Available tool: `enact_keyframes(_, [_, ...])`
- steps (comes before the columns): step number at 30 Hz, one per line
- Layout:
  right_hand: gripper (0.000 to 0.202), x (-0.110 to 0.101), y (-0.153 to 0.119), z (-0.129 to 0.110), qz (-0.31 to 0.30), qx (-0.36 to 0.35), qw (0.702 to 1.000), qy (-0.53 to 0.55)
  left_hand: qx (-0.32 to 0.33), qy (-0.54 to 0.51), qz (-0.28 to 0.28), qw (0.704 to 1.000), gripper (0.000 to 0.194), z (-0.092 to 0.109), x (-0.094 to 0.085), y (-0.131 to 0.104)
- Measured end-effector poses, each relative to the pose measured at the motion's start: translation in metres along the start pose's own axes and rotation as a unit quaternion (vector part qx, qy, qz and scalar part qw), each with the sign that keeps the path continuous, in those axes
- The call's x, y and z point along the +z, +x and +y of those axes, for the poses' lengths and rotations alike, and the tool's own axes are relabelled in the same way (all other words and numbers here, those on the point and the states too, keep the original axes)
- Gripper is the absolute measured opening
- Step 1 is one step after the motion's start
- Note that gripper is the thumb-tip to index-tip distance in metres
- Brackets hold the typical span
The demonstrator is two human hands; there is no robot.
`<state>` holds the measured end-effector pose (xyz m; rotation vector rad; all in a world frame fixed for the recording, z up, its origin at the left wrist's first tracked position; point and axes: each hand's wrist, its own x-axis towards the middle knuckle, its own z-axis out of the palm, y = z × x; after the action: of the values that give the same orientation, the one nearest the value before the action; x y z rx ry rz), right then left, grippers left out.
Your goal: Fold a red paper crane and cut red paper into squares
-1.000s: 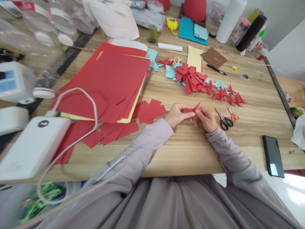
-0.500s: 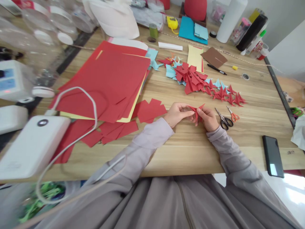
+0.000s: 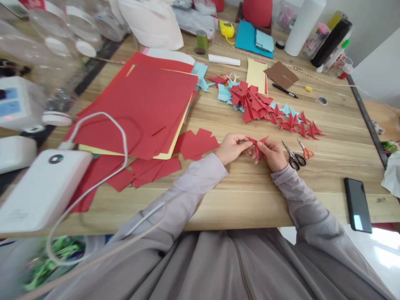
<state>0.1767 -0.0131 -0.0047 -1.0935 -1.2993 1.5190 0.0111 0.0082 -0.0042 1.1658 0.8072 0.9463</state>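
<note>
Left fingers (image 3: 245, 146) pinch folded paper (image 3: 256, 143); right fingers (image 3: 264, 147) too — black scissors (image 3: 292, 156) nearby.

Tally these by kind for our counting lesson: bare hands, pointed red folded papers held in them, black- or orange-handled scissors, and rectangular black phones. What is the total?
Bare hands: 2 (left hand, right hand)
Pointed red folded paper, held: 1
Scissors: 2 (black-handled scissors, orange-handled scissors)
Rectangular black phone: 1
Total: 6

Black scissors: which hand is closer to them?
Right. The right hand is just beside the black scissors, on their left; the left hand is farther left, beyond the right hand.
</note>
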Motion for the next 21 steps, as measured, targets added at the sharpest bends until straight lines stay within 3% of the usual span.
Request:
enact_keyframes(11, [0.038,-0.0007,0.0009,-0.0023,0.008,-0.018,0.999,-0.027,-0.002,0.013,0.005,1.0,0.012,-0.0015,0.002,0.0004])
enact_keyframes(21, [0.043,-0.0023,0.0007,-0.0028,-0.022,-0.006,0.998,-0.058,0.002,-0.004,0.017,1.0,0.013,-0.0008,0.0044,-0.0009])
